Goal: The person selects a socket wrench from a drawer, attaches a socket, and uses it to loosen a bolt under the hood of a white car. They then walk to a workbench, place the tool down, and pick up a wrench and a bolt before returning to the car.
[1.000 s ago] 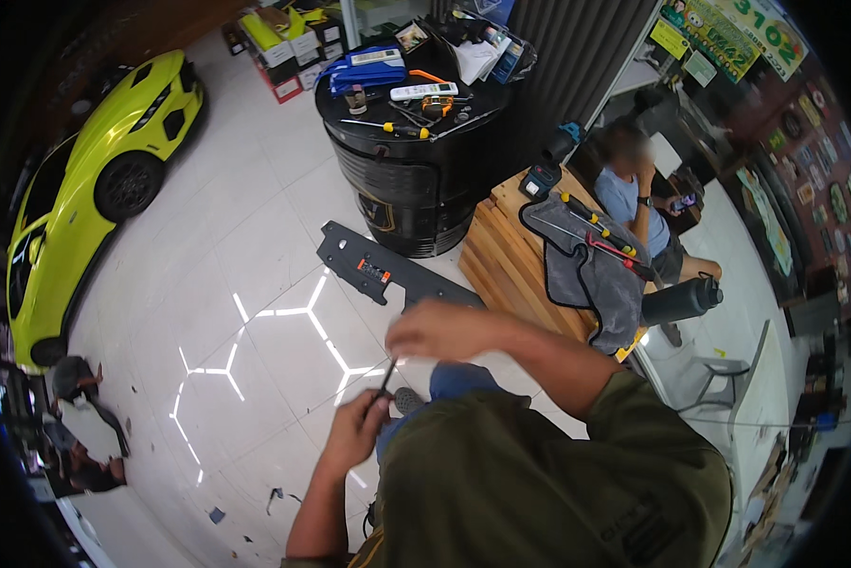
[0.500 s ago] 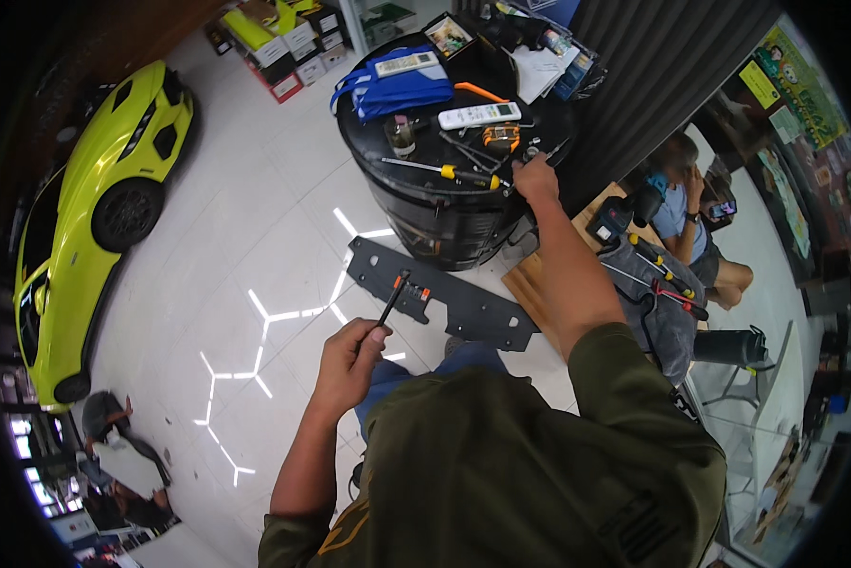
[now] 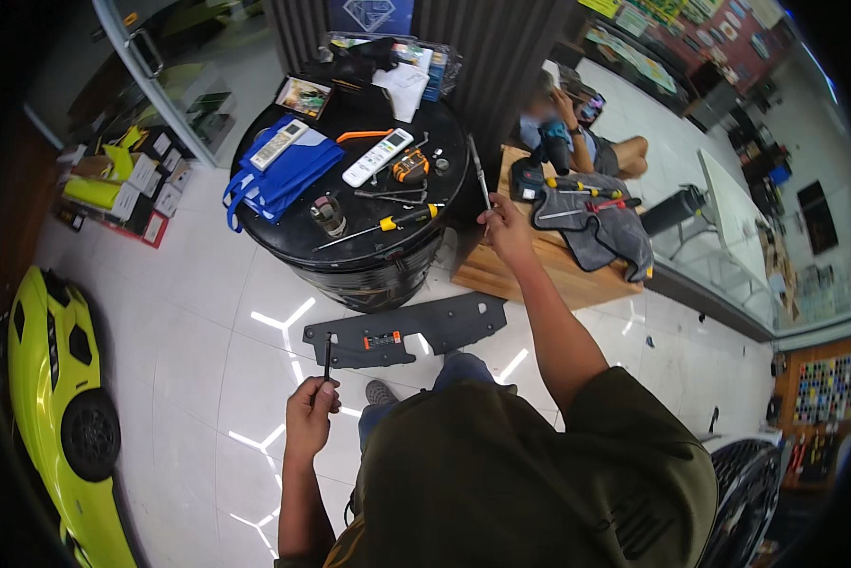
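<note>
Through the head view I see the black rod (image 3: 328, 357) clasped in the left hand (image 3: 310, 415), near and left, pointing toward the black panel (image 3: 468, 327) on the floor, while the right hand (image 3: 507, 227), well apart, grips a slim silver tool (image 3: 479, 168) farther off, right of the black drum (image 3: 364, 284).

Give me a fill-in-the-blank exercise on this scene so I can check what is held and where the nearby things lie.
1. The left hand holds a dark rod, and the ____ hand holds a slim silvery tool.
2. One remote control rests on a ____ bag.
3. The screwdriver on the black drum has a black and ____ handle.
4. A dark panel with cut-outs lies on the tiled ____.

Missing words: right; blue; yellow; floor.
</note>
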Demonstrator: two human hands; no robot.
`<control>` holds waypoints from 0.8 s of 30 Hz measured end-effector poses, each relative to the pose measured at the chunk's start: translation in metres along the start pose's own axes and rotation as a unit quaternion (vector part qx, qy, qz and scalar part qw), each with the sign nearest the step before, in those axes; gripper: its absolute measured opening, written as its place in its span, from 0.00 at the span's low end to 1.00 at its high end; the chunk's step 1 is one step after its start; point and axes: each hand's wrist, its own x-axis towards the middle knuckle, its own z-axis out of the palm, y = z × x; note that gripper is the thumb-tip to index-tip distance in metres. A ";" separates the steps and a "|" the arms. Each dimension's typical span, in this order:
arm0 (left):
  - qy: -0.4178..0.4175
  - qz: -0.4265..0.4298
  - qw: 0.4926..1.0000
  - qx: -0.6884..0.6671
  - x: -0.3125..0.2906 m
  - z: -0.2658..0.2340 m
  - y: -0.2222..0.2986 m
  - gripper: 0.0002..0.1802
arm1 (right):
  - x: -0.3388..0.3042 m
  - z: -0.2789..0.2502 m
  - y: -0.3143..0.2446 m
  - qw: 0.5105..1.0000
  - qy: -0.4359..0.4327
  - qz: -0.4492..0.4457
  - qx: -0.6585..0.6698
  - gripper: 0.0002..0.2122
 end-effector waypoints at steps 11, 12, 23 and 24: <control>-0.087 0.092 0.991 0.031 0.049 0.015 0.032 0.13 | -0.108 -0.005 -0.083 0.932 -0.047 0.139 0.331 0.09; -0.091 0.087 0.992 0.024 0.050 0.021 0.035 0.13 | -0.109 -0.006 -0.082 0.928 -0.057 0.150 0.336 0.09; -0.090 0.088 0.992 0.006 0.046 0.051 0.041 0.10 | -0.100 -0.022 -0.072 0.935 -0.067 0.165 0.308 0.11; -0.078 0.090 0.993 0.007 0.046 0.052 0.041 0.09 | -0.095 -0.024 -0.070 0.943 -0.084 0.161 0.278 0.11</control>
